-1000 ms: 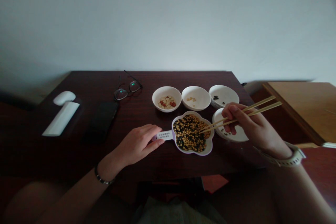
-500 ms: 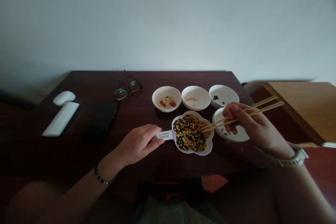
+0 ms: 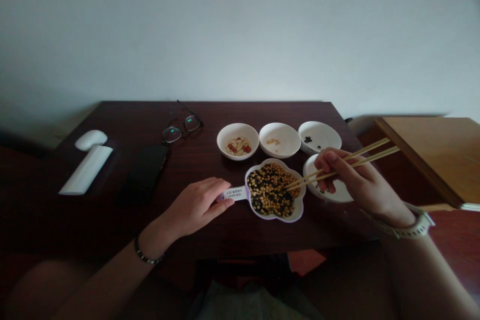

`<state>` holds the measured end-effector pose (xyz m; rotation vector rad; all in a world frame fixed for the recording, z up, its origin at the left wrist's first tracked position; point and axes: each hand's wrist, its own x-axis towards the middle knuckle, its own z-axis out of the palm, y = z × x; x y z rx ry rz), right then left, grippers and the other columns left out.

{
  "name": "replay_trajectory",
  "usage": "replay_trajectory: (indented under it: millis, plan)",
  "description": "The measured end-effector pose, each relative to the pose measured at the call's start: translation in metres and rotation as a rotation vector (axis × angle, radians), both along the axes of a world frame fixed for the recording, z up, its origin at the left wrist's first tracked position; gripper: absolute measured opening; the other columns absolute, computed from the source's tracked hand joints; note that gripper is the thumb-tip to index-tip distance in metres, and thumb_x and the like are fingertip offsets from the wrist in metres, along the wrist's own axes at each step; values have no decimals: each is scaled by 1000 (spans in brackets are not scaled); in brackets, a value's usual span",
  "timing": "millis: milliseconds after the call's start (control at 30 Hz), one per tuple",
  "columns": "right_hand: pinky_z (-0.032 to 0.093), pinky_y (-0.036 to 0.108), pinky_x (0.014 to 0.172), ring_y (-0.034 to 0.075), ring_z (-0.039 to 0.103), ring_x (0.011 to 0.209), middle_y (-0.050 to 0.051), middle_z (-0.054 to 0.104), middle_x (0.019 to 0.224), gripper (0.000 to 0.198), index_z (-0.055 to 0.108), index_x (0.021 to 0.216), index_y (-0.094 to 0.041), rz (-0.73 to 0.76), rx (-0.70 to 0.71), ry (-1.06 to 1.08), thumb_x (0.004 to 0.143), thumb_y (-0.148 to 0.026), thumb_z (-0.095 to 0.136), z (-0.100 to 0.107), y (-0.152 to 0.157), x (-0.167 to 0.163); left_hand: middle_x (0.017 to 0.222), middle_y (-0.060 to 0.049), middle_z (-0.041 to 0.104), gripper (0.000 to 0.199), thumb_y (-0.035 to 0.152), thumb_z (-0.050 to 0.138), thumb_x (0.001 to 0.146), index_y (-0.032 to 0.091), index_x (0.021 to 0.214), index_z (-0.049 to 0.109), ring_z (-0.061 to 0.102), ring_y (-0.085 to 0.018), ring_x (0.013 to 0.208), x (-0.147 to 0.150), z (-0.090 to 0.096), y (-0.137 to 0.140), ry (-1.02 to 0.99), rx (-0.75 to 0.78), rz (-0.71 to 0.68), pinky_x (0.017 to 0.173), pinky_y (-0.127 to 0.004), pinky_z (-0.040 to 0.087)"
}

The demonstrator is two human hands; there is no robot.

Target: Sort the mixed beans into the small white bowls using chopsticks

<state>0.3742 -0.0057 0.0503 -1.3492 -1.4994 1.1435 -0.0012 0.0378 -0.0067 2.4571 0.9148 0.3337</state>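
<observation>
Both hands are occupied here: the handle [image 3: 235,193] of a flower-shaped dish [image 3: 298,208] is gripped at its end by the left hand [image 3: 198,205], and a pair of chopsticks [image 3: 375,157] is held by the right hand [image 3: 350,175]. The dish is set right between them on the dark surface [image 3: 138,120], filled with yellow and black beans [image 3: 273,192], and the chopstick tips are lowered into the mix near its right side. Whether a bean is pinched between those tips cannot be told.

This is delicate work! The handle is best kept firmly pinned so the dish is not spun or tipped, and each bean is best taken across its middle, with light, even pressure; if squeezed too hard, a smooth one could be shot away.

Just beyond the dish, three white bowls are lined up: nuts in the left bowl [image 3: 225,137], a few pale pieces in the middle bowl [image 3: 288,139], dark ones in the right bowl [image 3: 327,132]. A fourth bowl [image 3: 341,191] is partly covered by the right hand. Farther left, glasses [image 3: 172,134], a dark flat slab [image 3: 146,170] and two white objects [image 3: 87,170] are seen.
</observation>
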Motion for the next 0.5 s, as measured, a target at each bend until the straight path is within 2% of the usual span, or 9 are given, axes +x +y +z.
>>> replay_trajectory:
  millis: [200, 500]
  plan:
    - [44, 28, 55, 15, 56, 56, 0, 63, 65, 44, 60, 86, -22, -44, 1, 24, 115, -54, 50, -3, -2, 8, 102, -5, 70, 24, 40, 52, 115, 20, 115, 64, 67, -23, 92, -1, -2, 0, 7, 4, -1, 82, -34, 49]
    - [49, 29, 58, 15, 60, 59, 3, 67, 70, 46, 60, 85, -23, 16, -4, 12, 114, -56, 50, -6, 1, 4, 102, -5, 70, 23, 39, 53, 115, 19, 116, 65, 67, -22, 92, 1, 0, 0, 6, 8, -5, 82, -34, 48]
